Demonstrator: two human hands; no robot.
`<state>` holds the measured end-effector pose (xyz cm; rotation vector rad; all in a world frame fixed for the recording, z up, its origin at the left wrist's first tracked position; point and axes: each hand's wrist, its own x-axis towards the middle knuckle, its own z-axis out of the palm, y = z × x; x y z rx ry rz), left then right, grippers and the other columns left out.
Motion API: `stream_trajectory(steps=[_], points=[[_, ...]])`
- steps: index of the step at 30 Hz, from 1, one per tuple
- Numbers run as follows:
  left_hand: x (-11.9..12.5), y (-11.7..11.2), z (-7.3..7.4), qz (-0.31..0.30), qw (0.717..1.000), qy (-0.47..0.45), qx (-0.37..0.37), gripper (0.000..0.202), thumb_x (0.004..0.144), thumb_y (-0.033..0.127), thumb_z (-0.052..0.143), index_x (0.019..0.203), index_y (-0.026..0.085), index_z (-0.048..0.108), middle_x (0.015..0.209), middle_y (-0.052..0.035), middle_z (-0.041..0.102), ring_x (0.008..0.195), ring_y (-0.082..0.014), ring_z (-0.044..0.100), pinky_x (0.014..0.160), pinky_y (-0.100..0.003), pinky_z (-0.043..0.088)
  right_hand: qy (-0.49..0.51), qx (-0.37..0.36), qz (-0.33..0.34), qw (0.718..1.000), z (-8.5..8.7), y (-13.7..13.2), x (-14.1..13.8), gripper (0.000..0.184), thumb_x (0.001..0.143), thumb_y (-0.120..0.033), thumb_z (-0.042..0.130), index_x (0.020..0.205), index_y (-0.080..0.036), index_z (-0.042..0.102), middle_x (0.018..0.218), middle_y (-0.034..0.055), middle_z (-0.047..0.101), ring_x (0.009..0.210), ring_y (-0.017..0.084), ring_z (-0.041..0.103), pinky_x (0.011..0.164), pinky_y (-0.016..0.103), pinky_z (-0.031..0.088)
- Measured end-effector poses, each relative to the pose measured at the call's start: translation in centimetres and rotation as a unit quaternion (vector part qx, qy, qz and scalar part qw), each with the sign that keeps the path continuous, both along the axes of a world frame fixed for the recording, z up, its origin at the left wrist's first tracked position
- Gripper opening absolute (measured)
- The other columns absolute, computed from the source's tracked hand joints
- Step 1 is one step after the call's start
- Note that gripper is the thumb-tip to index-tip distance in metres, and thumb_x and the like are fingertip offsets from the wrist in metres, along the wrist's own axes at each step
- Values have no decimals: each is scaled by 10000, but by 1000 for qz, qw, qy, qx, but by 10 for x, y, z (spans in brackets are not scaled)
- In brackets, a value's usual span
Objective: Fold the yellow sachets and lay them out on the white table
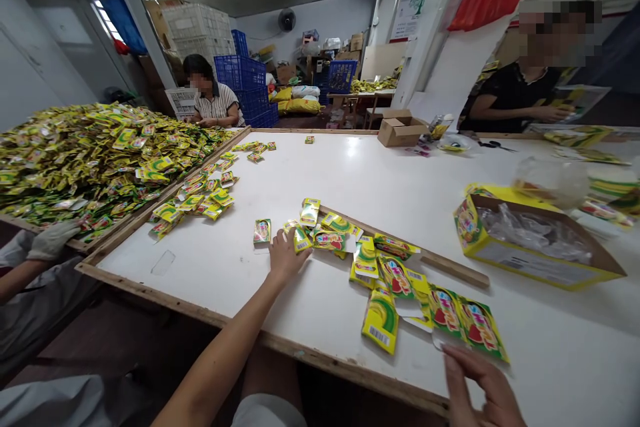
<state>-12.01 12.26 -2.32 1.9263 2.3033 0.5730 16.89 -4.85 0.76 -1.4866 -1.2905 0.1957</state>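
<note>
1. The left hand [286, 255] lies flat on the white tabletop [225, 267], near the middle of its near edge. Its fingers are spread and grip nothing. The fingertips touch a yellow sachet [302, 239] at the left end of a row of sachets [395, 277].
2. That row runs from the middle of the tabletop towards its near right edge, alongside a wooden slat [445, 265].
3. The right hand [483, 390] rests at the near edge with loosely parted fingers and holds nothing. Its fingertips are just beside the last sachet [481, 328] of the row.
4. Beyond the slat, towards the right edge, stands an open yellow carton [530, 261] with clear plastic bags inside.
5. Loose sachets [200, 197] lie along the left edge. Next to it, a big heap of sachets [85, 153] fills a separate board.
6. A co-worker's gloved hand [51, 239] rests at that heap's near corner.
</note>
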Motion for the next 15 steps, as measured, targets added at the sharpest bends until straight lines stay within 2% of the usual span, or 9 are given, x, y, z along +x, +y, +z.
stream_trajectory(steps=[2,6,9,11,13,15], points=[[5,7,-1,-15,1000,11,0,640,758,594,607,1279,250,466,1397,-159,382,1187,-356,441,928,-453,364,5,-8,50,999,-3,2,-13,284,895,-458,539,926,-191,631,982,77,607,936,269,564,920,399,399],[5,13,-1,-8,1000,9,3,528,740,485,655,1162,189,537,1234,-153,513,1085,-340,508,892,-442,390,15,-23,79,996,-11,2,-23,234,901,-419,542,946,-206,629,1007,62,605,966,249,560,855,329,435],[-7,5,0,-5,1000,-7,13,376,831,373,556,1138,158,536,1107,-130,566,996,-276,560,847,-374,425,28,-50,78,995,-17,-1,-25,233,899,-421,545,962,-214,630,996,53,611,937,239,567,821,307,459],[-14,-2,0,-2,1000,-17,18,349,883,353,481,1170,159,521,1079,-118,575,974,-246,574,836,-342,436,37,-63,86,994,-21,-2,-29,244,895,-432,547,972,-217,633,984,48,620,911,231,577,816,298,469],[-16,-6,0,-1,999,-24,23,428,887,405,481,1249,178,485,1152,-130,551,1028,-256,560,859,-351,434,44,-78,103,991,-25,-2,-36,253,893,-438,550,979,-218,637,984,46,628,904,224,587,781,275,484],[-11,-4,1,-18,999,-33,24,544,839,484,547,1313,231,458,1317,-148,456,1139,-304,501,908,-403,412,49,-85,124,987,-29,0,-46,247,894,-432,553,976,-218,643,992,47,633,914,219,595,735,249,498]])
